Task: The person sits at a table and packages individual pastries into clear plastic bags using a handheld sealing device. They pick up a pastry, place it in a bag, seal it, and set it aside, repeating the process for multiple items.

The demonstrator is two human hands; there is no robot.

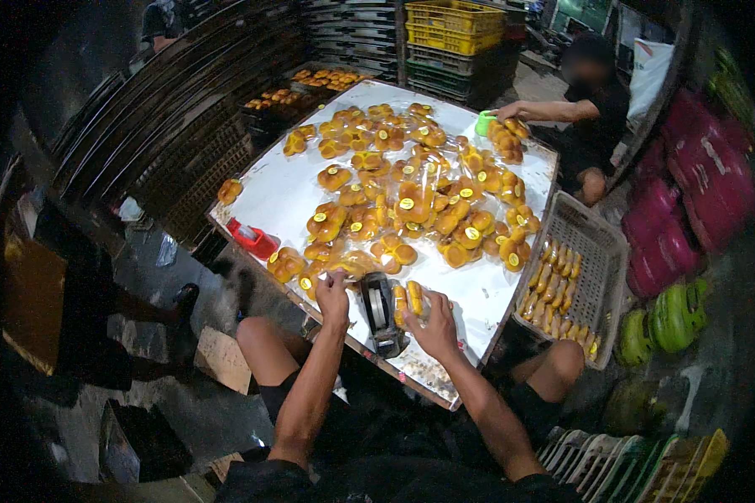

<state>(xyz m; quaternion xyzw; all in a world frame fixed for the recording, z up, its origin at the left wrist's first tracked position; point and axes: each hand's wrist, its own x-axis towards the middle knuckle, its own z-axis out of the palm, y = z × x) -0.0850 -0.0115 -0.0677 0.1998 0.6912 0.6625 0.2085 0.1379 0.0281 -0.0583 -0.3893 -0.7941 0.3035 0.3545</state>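
My right hand [435,324] grips a small clear pack of elongated yellow buns [409,302] above the white tabletop [472,295]. Just left of that pack stands a black tape dispenser [380,314] with a roll in it. On the dispenser's other side, my left hand [333,302] has its fingertips drawn together by a plastic-wrapped bun [311,283]. Something small and pale shows at those fingertips, too small to identify. Beyond both hands spreads a heap of golden clustered buns [415,204] in clear bags, many with round yellow labels.
A red tape dispenser [251,239] sits on the left table edge. At right, a grey plastic crate [594,270] holds rows of wrapped buns. Across the table, a person [594,107] reaches to a green object [484,122]. Stacked trays [182,107] line the left; yellow crates [456,28] stand behind.
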